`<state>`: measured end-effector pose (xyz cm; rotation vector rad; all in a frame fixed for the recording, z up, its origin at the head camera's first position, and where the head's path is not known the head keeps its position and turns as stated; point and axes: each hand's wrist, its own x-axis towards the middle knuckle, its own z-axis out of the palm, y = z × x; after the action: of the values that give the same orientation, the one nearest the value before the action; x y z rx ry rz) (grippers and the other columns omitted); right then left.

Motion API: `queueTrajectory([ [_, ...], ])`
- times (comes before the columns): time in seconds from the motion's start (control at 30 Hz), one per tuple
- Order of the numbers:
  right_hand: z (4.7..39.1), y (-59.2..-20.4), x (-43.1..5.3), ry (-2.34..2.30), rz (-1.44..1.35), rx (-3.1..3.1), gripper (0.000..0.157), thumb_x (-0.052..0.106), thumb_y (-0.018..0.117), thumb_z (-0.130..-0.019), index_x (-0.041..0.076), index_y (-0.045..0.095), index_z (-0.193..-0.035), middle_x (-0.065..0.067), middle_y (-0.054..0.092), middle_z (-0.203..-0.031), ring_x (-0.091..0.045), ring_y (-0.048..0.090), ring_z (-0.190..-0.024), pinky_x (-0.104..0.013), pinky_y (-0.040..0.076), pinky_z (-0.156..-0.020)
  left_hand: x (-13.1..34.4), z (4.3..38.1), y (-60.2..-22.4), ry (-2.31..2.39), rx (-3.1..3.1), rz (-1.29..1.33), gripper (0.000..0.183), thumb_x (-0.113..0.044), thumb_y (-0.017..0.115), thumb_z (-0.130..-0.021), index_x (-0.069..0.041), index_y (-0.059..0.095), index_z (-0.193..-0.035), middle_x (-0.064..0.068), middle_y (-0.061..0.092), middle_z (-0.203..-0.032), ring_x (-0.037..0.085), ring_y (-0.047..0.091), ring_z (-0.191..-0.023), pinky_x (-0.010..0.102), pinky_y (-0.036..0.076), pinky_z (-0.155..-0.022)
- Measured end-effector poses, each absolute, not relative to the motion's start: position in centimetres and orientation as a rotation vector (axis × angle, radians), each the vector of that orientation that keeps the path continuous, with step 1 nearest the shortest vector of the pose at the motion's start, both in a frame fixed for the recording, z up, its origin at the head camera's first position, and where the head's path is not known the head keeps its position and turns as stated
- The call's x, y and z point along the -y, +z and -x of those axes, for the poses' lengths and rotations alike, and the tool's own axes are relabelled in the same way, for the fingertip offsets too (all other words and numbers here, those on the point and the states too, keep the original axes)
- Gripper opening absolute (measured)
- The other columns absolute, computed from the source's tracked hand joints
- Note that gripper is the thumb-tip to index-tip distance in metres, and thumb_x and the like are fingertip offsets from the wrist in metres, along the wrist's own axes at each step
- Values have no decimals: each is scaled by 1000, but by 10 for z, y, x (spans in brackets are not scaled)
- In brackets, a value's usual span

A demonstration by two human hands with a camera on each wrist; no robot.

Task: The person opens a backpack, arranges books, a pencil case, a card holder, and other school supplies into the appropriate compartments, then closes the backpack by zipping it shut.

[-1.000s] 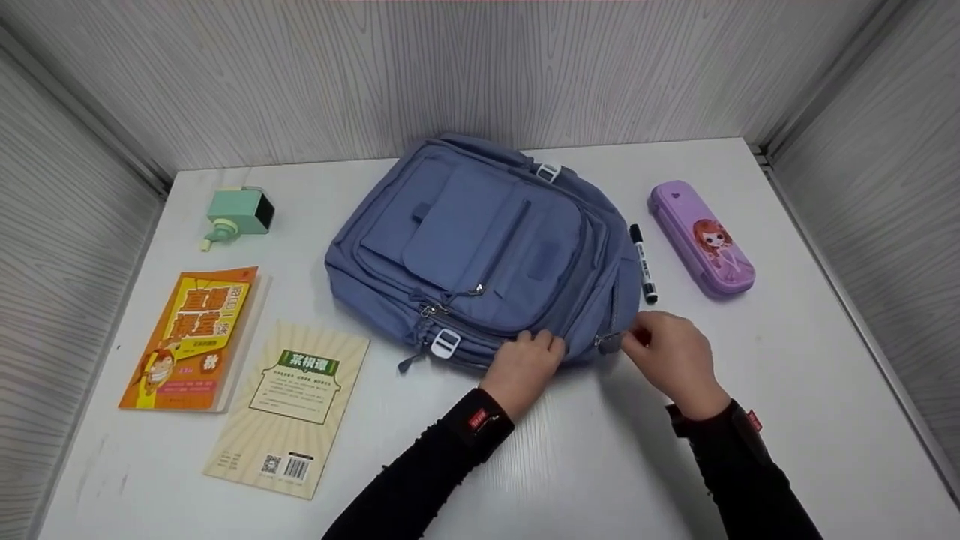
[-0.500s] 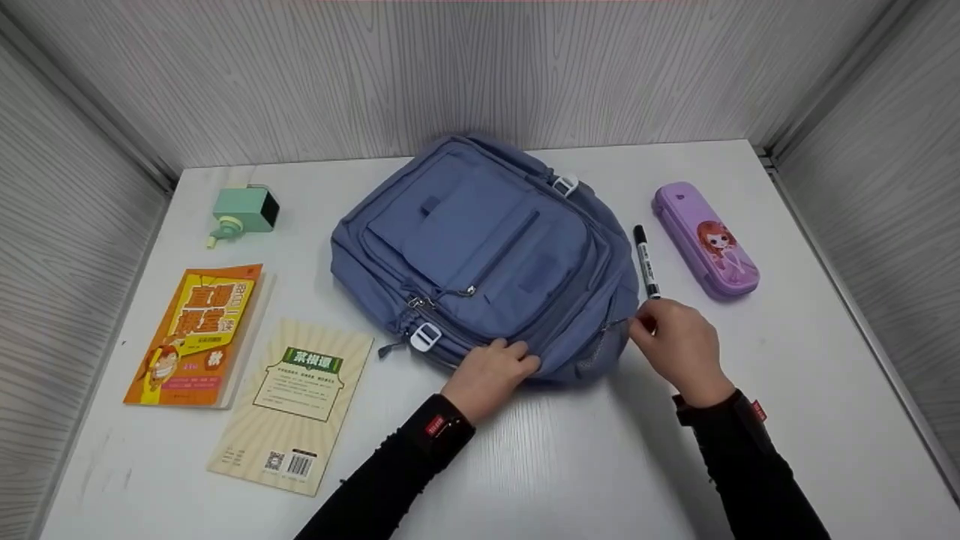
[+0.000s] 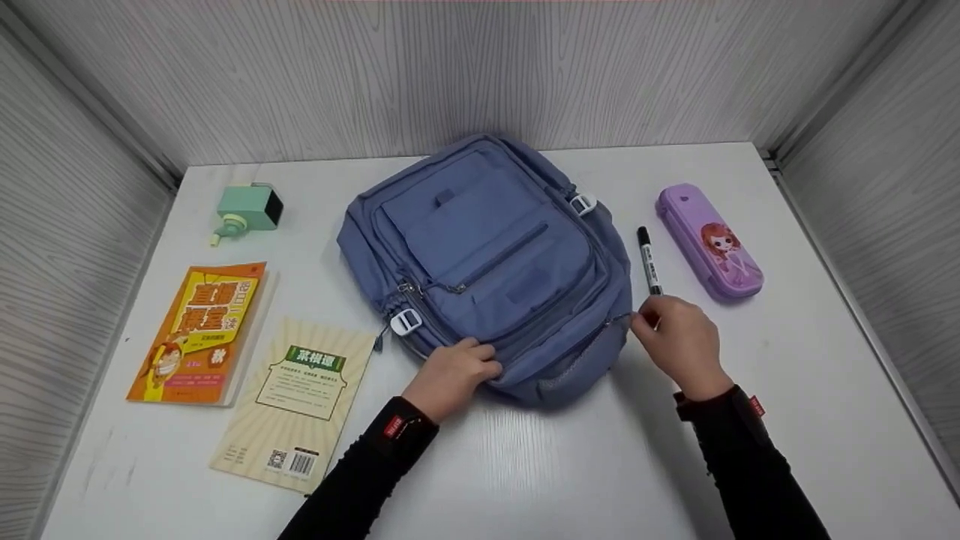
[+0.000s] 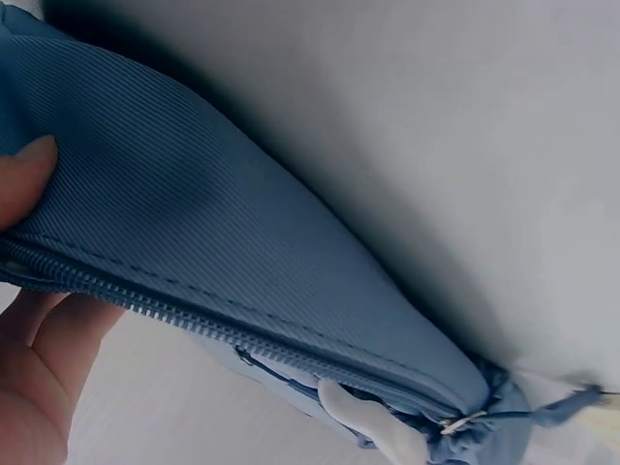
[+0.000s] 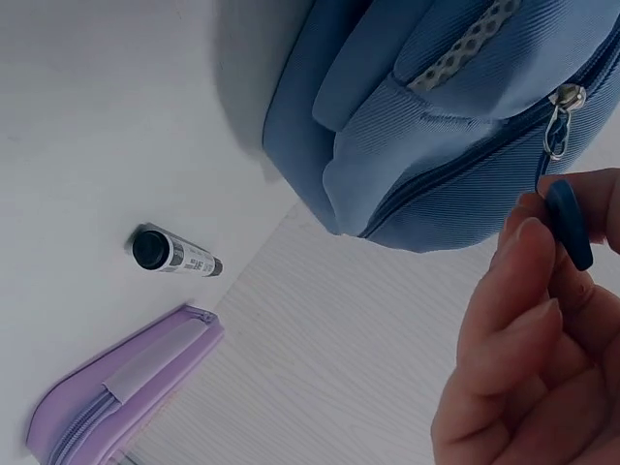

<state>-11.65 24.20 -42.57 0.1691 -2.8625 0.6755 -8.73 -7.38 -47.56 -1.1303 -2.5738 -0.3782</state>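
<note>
A blue backpack [image 3: 487, 255] lies front side up on the white table. My left hand [image 3: 454, 379] grips its near edge, thumb on one side of the fabric and fingers on the other, beside a line of zipper teeth [image 4: 184, 315] in the left wrist view. At the bag's right corner my right hand [image 3: 679, 349] pinches a blue zipper pull [image 5: 570, 223] between thumb and fingers. A short cord joins that pull to a metal slider [image 5: 570, 97]. Beyond the right hand lies a black-and-white marker [image 3: 649, 259], its lower end overlapped by the hand in the head view.
A purple pencil case [image 3: 709, 240] lies at the right. On the left are a green pencil sharpener [image 3: 247, 208] with a crank, an orange book [image 3: 196, 334] and a cream book [image 3: 296, 405] whose lower edge meets the left sleeve. Grey wood-grain panels [image 3: 480, 75] enclose the table.
The backpack has turned clockwise as seen from above, with my left hand carrying its near edge leftward. My right hand has shifted slightly away from me, still pinching the zipper pull.
</note>
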Motion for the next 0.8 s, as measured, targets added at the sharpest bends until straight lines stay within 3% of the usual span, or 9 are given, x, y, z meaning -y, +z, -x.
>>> queueTrajectory([
  [0.2, 119, -426, -247, 683, -125, 2848, 13, 12, 65, -86, 5, 68, -76, -11, 66, -72, -23, 56, -62, -31, 37, -53, 93, 91, -478, -471, 2585, 1130, 40, 18, 54, -68, -15, 73, -80, -3, 71, -92, 14, 62, -83, 24, 55, -67],
  [0.43, 122, -429, -252, 677, -95, 2834, 14, 12, 64, -87, 3, 68, -76, -13, 66, -72, -25, 57, -62, -31, 36, -53, 120, 100, -485, -619, 2614, 1092, 41, 21, 47, -63, -10, 71, -77, 1, 70, -92, 18, 65, -90, 27, 57, -79],
  [0.67, 121, -433, -251, 691, -71, 2863, 15, 12, 62, -87, 3, 69, -77, -12, 66, -71, -24, 57, -61, -31, 37, -52, 138, 107, -489, -607, 2577, 973, 33, 17, 57, -66, -12, 71, -75, 2, 69, -92, 20, 61, -91, 33, 53, -85],
  [0.8, 118, -432, -250, 699, -82, 2877, 14, 11, 62, -87, 3, 69, -77, -12, 66, -71, -22, 56, -61, -31, 37, -53, 140, 99, -482, -516, 2644, 901, 34, 15, 64, -67, -12, 72, -84, 6, 68, -100, 26, 63, -98, 43, 51, -96],
])
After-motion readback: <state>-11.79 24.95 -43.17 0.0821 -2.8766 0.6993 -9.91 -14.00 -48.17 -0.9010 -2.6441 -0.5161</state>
